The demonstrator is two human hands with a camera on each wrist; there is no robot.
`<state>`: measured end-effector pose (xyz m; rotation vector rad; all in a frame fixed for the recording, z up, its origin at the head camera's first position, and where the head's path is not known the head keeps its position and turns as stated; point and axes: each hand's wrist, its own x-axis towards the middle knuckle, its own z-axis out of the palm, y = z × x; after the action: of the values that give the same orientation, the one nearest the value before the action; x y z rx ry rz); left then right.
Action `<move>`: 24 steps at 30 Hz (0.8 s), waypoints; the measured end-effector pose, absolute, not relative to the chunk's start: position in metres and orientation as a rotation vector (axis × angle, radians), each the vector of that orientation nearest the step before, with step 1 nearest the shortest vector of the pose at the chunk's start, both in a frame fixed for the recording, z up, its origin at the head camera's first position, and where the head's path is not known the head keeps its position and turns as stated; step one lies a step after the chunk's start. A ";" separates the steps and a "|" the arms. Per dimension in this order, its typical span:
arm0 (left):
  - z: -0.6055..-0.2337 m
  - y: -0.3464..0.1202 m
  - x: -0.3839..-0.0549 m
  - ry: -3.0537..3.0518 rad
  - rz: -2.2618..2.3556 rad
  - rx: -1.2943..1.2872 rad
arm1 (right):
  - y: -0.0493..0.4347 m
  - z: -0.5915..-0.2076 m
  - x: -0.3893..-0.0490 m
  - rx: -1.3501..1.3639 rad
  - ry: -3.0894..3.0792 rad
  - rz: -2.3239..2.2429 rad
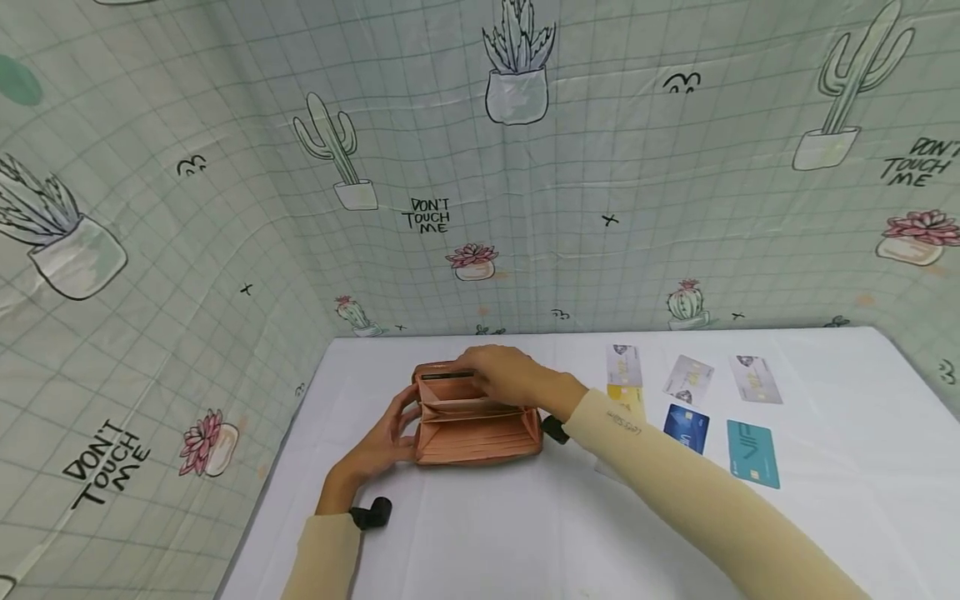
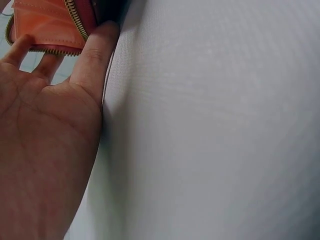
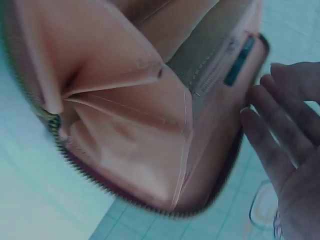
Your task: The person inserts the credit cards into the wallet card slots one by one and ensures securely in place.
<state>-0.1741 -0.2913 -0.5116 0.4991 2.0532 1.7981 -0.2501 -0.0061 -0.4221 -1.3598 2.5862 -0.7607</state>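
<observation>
An orange-brown zip wallet [image 1: 480, 442] lies spread open on the white table, its inner dividers facing up. My left hand [image 1: 382, 437] grips the wallet's left side, and in the left wrist view the thumb [image 2: 95, 62] lies against its zipped edge, low by the tabletop. The right hand [image 1: 513, 377] reaches over the wallet's far side. In the right wrist view its fingers [image 3: 272, 130] are extended beside the wallet's rim, with nothing visible between them and the thumb. A narrow dark strip [image 3: 239, 61] shows on the inner panel near these fingertips.
Right of the wallet lie several cards: silvery ones [image 1: 756, 380], a yellow one [image 1: 626, 398], a blue one [image 1: 686, 427] and a teal VIP card [image 1: 753, 454]. The right sleeve [image 1: 690, 500] partly covers some of them. A cactus-print cloth [image 1: 540, 183] hangs behind the table.
</observation>
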 end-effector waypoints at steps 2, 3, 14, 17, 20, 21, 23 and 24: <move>-0.512 -0.290 -0.174 2.052 1.799 0.497 | 0.007 -0.424 -0.247 -1.359 2.627 -0.831; -0.511 -0.290 -0.174 2.056 1.797 0.497 | 0.014 -0.424 -0.245 -1.353 2.656 -0.864; -0.511 -0.291 -0.174 2.070 1.790 0.489 | 0.103 -0.437 -0.217 -1.103 2.860 -1.206; -0.512 -0.291 -0.174 2.064 1.793 0.493 | 0.126 -0.439 -0.209 -0.986 2.871 -1.271; -0.512 -0.291 -0.174 2.058 1.797 0.503 | 0.150 -0.441 -0.199 -0.867 2.889 -1.299; -0.512 -0.291 -0.174 2.057 1.798 0.505 | 0.158 -0.442 -0.195 -0.830 2.897 -1.307; -0.513 -0.291 -0.174 2.055 1.800 0.506 | 0.174 -0.445 -0.188 -0.763 2.923 -1.310; -0.513 -0.291 -0.174 2.054 1.801 0.506 | 0.181 -0.446 -0.184 -0.727 2.935 -1.309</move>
<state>-0.1740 -0.2906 -0.5130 0.5058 2.0542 1.8010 -0.1837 0.1815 -0.4461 -0.7274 2.9354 -1.3091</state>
